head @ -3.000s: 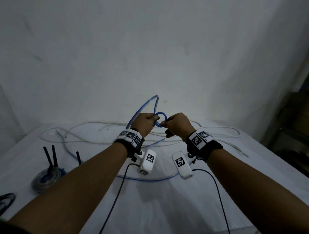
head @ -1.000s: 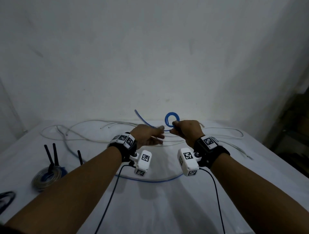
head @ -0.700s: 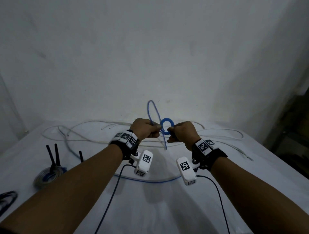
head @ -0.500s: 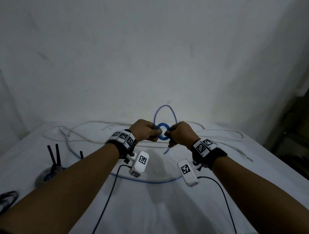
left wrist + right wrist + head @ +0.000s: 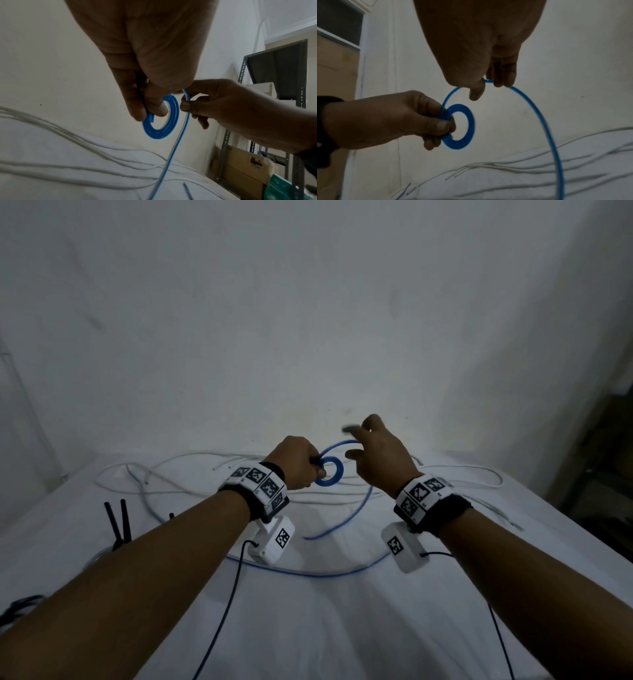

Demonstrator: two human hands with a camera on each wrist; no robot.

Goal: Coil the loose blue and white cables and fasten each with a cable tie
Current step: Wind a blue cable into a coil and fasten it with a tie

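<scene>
My left hand [image 5: 317, 470] pinches a small flat coil of blue cable [image 5: 330, 472] between thumb and fingers, held in the air above the table. In the left wrist view the coil [image 5: 161, 121] hangs from my fingertips. My right hand [image 5: 354, 443] is just right of and above the coil and pinches the free blue strand [image 5: 488, 81], which arcs out of the coil [image 5: 462, 127]. The rest of the blue cable [image 5: 308, 573] drops and trails across the white table. Loose white cables [image 5: 205, 494] lie spread along the far side of the table.
Black router antennas [image 5: 118, 525] stand at the table's left, with a dark cable [image 5: 17, 607] at the left edge. A metal shelf with cardboard boxes [image 5: 257, 162] stands to the right. Thin black camera leads [image 5: 222, 611] hang from both wrists.
My right hand has come off the coil and moved up and to the right, drawing the blue strand into an arc. The left hand keeps hold of the coil.
</scene>
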